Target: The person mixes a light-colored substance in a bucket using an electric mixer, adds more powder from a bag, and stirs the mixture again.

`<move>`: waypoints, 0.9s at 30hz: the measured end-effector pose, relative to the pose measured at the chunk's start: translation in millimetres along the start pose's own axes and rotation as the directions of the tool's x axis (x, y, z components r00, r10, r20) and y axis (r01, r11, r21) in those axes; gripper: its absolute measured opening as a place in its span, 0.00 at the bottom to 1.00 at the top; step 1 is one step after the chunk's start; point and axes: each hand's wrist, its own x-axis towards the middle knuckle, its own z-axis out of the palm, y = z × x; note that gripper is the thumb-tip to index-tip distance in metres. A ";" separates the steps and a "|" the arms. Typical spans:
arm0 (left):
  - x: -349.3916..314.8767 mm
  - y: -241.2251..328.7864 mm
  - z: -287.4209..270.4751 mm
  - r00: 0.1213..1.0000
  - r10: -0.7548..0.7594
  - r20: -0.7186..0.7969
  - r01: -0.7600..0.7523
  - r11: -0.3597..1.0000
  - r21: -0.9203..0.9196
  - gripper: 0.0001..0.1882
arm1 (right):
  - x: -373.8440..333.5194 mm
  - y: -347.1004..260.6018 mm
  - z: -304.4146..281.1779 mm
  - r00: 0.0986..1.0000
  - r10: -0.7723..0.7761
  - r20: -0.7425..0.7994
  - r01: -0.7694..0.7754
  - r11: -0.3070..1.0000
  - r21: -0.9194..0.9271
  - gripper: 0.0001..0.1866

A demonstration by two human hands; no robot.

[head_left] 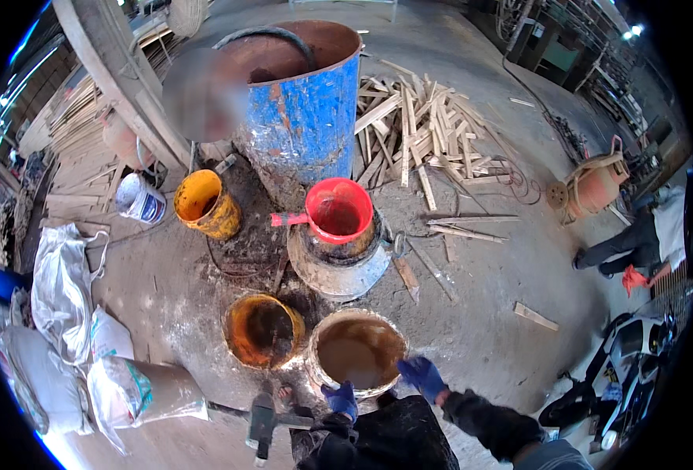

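Note:
A whitish bucket (315, 374) holding brown, muddy liquid stands right in front of me. My left hand (341, 401), in a blue-purple glove, is closed on its near rim. On the right side of the same rim, my right hand (422, 378), gloved alike, has its fingers curled at the edge; its thumb is hidden. Just left of this bucket is a stained yellow bucket (237, 345), with dark residue inside. Beyond them a red long-handled scoop (354, 192) rests on top of a mud-caked container (338, 270).
A large blue drum (303, 117) rises behind, with scrap wood (417, 133) heaped beside it. Another yellow bucket (225, 215) and a white pail (136, 200) stand left. Sacks (142, 392) lie near left; a grey-green tool (262, 423) is close by. At right are a motorcycle (628, 360) and a person (636, 243).

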 end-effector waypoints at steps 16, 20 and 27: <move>-85.3 23.3 16.8 0.971 -0.046 0.234 0.036 0.998 0.045 0.46 | 384.4 -273.2 150.8 0.990 -0.125 -0.065 0.093 0.232 0.968 0.10; -79.3 62.9 25.1 0.964 -0.082 0.252 0.091 0.996 -0.023 0.42 | 302.7 -187.3 100.7 0.793 -0.591 0.146 0.182 0.460 0.869 0.05; -38.1 105.0 76.5 0.873 0.057 0.484 -0.314 0.825 0.470 0.43 | 0.8 -65.6 -121.3 0.973 0.013 -0.232 0.028 0.984 0.174 0.11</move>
